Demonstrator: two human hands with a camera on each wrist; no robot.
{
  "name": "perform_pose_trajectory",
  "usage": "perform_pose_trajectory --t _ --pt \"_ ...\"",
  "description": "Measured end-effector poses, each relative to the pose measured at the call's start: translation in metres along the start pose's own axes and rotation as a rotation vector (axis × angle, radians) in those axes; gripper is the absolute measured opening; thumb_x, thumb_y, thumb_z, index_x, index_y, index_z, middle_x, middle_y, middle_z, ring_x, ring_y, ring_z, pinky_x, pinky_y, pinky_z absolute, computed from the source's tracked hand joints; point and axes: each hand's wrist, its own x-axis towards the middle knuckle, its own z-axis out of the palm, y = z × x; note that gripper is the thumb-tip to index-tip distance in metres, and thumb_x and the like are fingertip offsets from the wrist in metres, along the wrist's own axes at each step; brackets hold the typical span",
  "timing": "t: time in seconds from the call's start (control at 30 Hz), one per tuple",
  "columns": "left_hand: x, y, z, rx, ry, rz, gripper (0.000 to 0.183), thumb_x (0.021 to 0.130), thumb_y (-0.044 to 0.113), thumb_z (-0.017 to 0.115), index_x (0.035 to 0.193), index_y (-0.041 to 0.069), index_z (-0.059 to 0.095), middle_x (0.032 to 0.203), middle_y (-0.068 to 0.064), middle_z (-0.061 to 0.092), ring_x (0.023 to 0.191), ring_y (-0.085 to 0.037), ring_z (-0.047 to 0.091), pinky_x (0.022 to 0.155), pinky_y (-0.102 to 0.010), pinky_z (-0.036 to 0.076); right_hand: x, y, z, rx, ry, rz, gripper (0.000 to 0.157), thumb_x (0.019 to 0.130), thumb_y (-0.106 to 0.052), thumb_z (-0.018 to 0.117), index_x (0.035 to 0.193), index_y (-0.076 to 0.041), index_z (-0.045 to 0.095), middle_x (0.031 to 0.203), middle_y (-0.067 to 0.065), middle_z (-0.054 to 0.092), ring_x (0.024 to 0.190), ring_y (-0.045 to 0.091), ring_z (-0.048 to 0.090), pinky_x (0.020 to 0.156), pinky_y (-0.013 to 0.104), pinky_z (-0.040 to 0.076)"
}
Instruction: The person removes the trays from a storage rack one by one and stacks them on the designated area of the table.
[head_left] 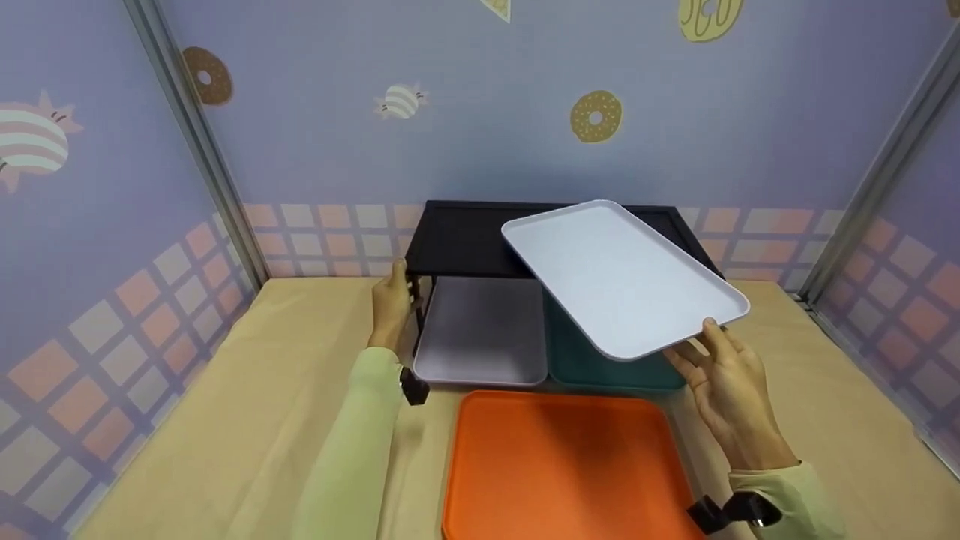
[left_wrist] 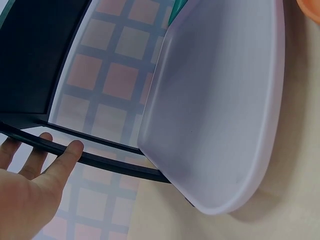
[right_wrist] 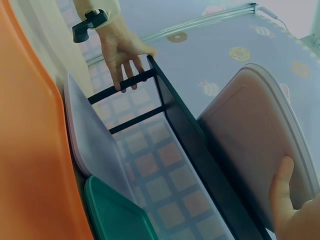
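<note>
Gripping the black rack (head_left: 469, 236) with the left hand (head_left: 390, 307); pinching the white tray (head_left: 622, 277) at its near edge with the right hand (head_left: 729, 386), slanted over the rack. Could tip or slip, being held at one end only; could knock the rack if lowered carelessly. Lower, between the hands: grey tray (head_left: 484, 330), green tray (head_left: 592, 356); nearer, orange tray (head_left: 562, 465). No readable brand, label or writing.
</note>
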Motion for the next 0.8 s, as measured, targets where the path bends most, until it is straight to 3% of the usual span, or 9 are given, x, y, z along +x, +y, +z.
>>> perform_pose_trajectory --t 0.2,0.43,0.67,0.8 --pt "0.000 -0.001 0.000 0.003 -0.004 -0.009 0.051 0.107 0.044 0.045 0.088 0.000 0.062 0.092 -0.015 0.061 0.081 -0.028 0.057 0.083 -0.043 0.058 -0.004 0.002 -0.007 -0.005 -0.026 -0.008 0.030 0.107 -0.024 0.053 0.132 -0.007 0.053 0.120 0.003 0.061 0.104 0.019 0.070 0.093 0.030 0.058" --pt "-0.001 0.001 -0.002 0.012 -0.013 -0.018 0.053 0.108 0.044 0.043 0.103 -0.004 0.065 0.100 -0.013 0.059 0.086 -0.027 0.057 0.096 -0.051 0.055 -0.007 0.002 -0.012 -0.061 -0.031 0.013 0.044 0.108 -0.027 0.051 0.142 -0.003 0.036 0.123 0.001 0.061 0.107 0.017 0.069 0.094 0.029 0.057" --pt "-0.001 0.000 0.000 0.003 -0.018 -0.021 0.051 0.108 0.045 0.043 0.101 -0.001 0.065 0.104 -0.017 0.060 0.086 -0.030 0.058 0.099 -0.055 0.052 -0.009 0.003 -0.018 -0.048 0.007 0.011 0.022 0.108 -0.026 0.052 0.119 -0.011 0.063 0.113 -0.001 0.067 0.099 0.017 0.070 0.087 0.028 0.058" --pt "0.000 0.000 0.001 -0.009 -0.009 -0.032 0.052 0.108 0.045 0.043 0.104 -0.002 0.065 0.102 -0.012 0.061 0.085 -0.027 0.057 0.098 -0.054 0.053 -0.011 0.004 -0.021 -0.064 -0.007 0.004 0.022 0.108 -0.027 0.051 0.119 -0.012 0.063 0.113 -0.001 0.067 0.098 0.016 0.070 0.088 0.028 0.058"
